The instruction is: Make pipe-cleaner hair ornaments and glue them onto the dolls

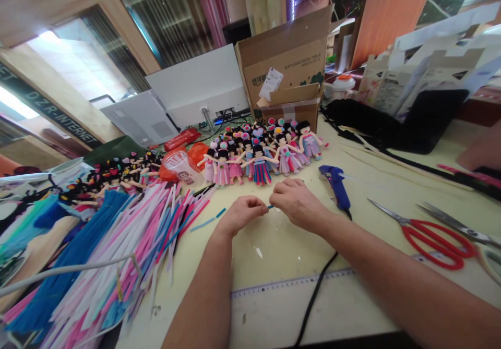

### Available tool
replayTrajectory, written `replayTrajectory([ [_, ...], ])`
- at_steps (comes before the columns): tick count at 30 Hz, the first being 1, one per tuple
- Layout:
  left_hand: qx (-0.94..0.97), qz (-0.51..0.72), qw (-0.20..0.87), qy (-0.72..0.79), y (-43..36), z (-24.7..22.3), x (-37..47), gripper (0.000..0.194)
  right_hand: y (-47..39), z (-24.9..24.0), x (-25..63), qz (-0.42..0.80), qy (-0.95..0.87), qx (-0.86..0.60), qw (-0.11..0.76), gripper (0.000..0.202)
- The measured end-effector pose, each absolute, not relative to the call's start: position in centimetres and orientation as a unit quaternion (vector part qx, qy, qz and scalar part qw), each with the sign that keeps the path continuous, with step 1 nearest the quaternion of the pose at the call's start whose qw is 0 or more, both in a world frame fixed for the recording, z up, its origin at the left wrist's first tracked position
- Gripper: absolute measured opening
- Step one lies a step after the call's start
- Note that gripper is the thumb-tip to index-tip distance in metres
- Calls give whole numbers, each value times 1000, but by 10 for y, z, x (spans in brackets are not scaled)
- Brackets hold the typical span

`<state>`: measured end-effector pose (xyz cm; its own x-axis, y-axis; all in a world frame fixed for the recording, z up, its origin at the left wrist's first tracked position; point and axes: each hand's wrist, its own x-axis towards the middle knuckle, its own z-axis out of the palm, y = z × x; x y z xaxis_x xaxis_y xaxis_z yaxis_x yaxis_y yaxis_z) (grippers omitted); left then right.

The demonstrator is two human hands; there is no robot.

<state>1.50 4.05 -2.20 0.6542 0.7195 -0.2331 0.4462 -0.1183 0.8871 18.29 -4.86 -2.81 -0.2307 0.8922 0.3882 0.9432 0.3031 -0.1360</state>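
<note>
Over the middle of the pale table, my left hand [247, 213] and my right hand [298, 203] meet at the fingertips. Both pinch a short piece of blue pipe cleaner [270, 207], mostly covered by the fingers. Left of my left hand lie a light blue pipe cleaner strip [202, 224] and a shorter dark blue piece [221, 213]. A blue hot glue gun [335, 187] rests just beyond my right hand. Behind the hands stands a crowd of small pipe cleaner dolls [259, 164] with black hair and striped skirts.
Bundles of pipe cleaners [113, 255] spread across the left side, with more dolls behind. Red-handled scissors [434, 239] and a second pair lie at right. A ruler [289, 282] and a black cable [319, 286] are in front. A cardboard box [289, 51] stands at the back.
</note>
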Motion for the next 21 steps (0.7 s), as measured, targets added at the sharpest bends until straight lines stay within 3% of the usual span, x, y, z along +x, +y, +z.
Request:
replayTrajectory([
  [12, 552, 307, 683, 367, 29, -33, 39, 30, -46, -34, 185, -93, -737, -597, 304, 13],
  [21, 435, 376, 707, 413, 12, -33, 52, 40, -45, -37, 171, -107, -722, -616, 296, 15],
])
